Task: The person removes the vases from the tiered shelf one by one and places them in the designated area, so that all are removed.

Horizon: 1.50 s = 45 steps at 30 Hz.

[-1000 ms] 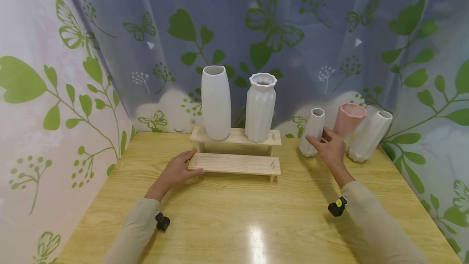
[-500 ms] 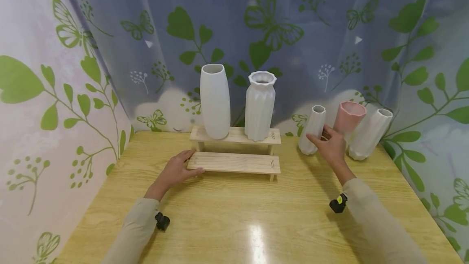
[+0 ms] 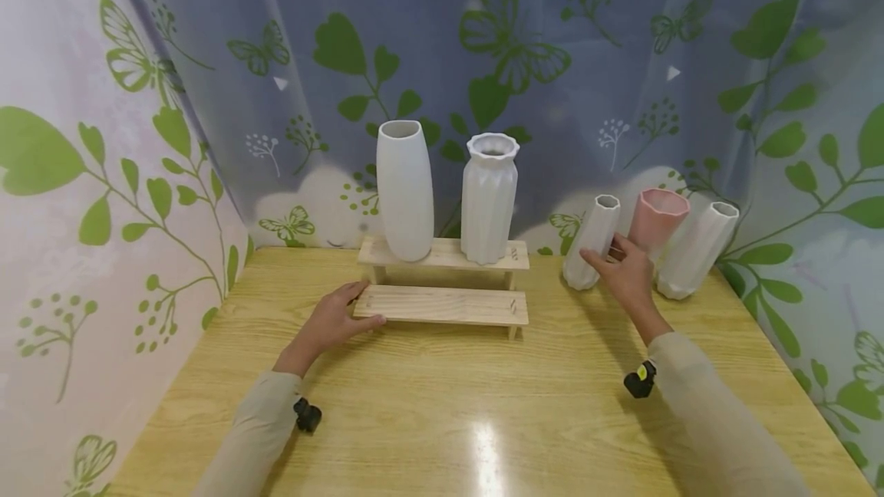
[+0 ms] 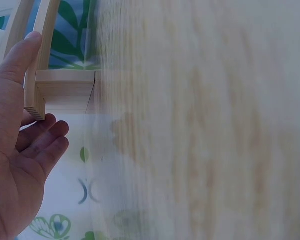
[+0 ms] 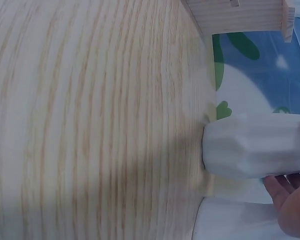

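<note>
A two-step wooden stand point(image 3: 442, 304) is at the table's middle. My left hand point(image 3: 334, 322) grips the left end of its lower step, thumb along the front edge and fingers behind, as the left wrist view shows around the board end point(image 4: 36, 95). Over on the right, my right hand point(image 3: 627, 276) holds a slim white faceted vase point(image 3: 591, 245) between thumb and fingers. That vase leans a little to the right, its base at the tabletop in the right wrist view, where part of my right hand point(image 5: 294, 205) shows under the vase point(image 5: 255, 145).
On the upper step stand a tall smooth white vase point(image 3: 406, 194) and a white vase with a scalloped rim point(image 3: 489, 209). Close beside my right hand are a pink vase point(image 3: 656, 222) and another white faceted vase point(image 3: 697, 253). A patterned curtain point(image 3: 428, 37) hangs behind the table point(image 3: 414, 405).
The top of the slim white vase has tipped slightly to the right in my right hand. My left hand stays on the stand's lower step.
</note>
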Tool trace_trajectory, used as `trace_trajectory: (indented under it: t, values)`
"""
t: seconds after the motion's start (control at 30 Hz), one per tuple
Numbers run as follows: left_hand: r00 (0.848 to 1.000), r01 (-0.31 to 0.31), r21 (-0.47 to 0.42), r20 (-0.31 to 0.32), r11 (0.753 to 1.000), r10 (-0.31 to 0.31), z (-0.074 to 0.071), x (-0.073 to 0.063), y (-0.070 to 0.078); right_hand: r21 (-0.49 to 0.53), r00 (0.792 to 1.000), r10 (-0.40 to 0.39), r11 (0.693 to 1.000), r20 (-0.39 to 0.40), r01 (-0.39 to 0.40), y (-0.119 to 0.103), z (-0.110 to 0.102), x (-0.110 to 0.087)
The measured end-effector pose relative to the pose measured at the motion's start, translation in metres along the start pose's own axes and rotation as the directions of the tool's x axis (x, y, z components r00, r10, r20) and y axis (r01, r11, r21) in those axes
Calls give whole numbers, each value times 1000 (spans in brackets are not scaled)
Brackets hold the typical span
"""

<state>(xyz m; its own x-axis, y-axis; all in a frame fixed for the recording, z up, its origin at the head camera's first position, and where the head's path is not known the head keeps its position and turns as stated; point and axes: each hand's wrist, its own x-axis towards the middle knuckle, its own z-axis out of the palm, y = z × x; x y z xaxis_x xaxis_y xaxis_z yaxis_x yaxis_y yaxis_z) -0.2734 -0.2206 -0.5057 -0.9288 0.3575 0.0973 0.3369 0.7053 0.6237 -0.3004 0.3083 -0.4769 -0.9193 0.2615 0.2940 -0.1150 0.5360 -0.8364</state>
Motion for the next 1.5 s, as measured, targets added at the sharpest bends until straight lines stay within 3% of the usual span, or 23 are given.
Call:
trace_trajectory:
  t: [0.37,0.97,1.5]
  values:
    - [1000,12,-9,7,1000,-12,1,2,0,-20,996,-8,1000,93,10,-3,-15,-11]
    - [1000,-11,-15,-9,1000,11,1,-1,-8,25,996,-31,999,82,29,-42,-34,-40]
    - [1000,-6,1,-1,1000,6,1,1,-4,122,983,-104,989,148,86,-69,-30,-34]
